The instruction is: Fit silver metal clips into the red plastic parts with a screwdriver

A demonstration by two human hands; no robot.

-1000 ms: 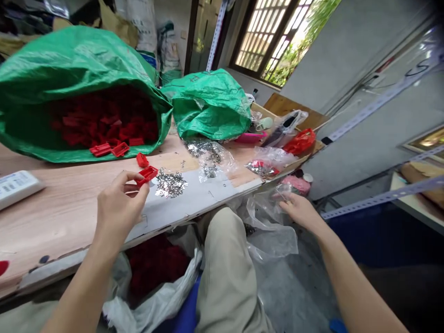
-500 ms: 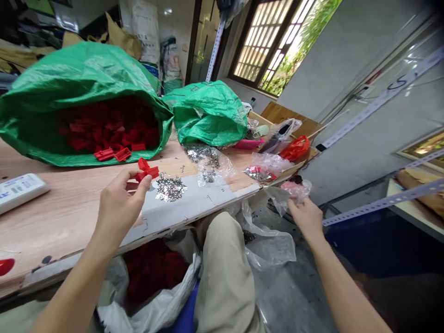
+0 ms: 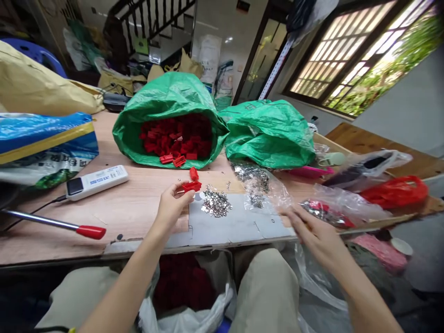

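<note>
My left hand (image 3: 172,207) pinches a small red plastic clip (image 3: 191,186) above the wooden table (image 3: 132,212). Just right of it lies a pile of small shiny metal pieces (image 3: 217,203) on a grey sheet (image 3: 236,224). A second red clip (image 3: 194,173) lies loose behind. My right hand (image 3: 314,231) hovers at the table's front edge with fingers stretched out, near clear plastic bags (image 3: 267,187) holding more metal pieces. A big green sack (image 3: 166,99) lying on its side is full of red clips (image 3: 176,138).
A second green sack (image 3: 274,129), a white remote-like device (image 3: 97,180), a red-handled metal rod (image 3: 55,224), a blue printed bag (image 3: 41,143) and a red bag (image 3: 395,189) lie on the table. A bag of red parts (image 3: 183,282) sits below, between my knees.
The view has swung left and up over the table. My right hand rose from the plastic bag beside the table to the table's front edge. My left hand still holds the red clip.
</note>
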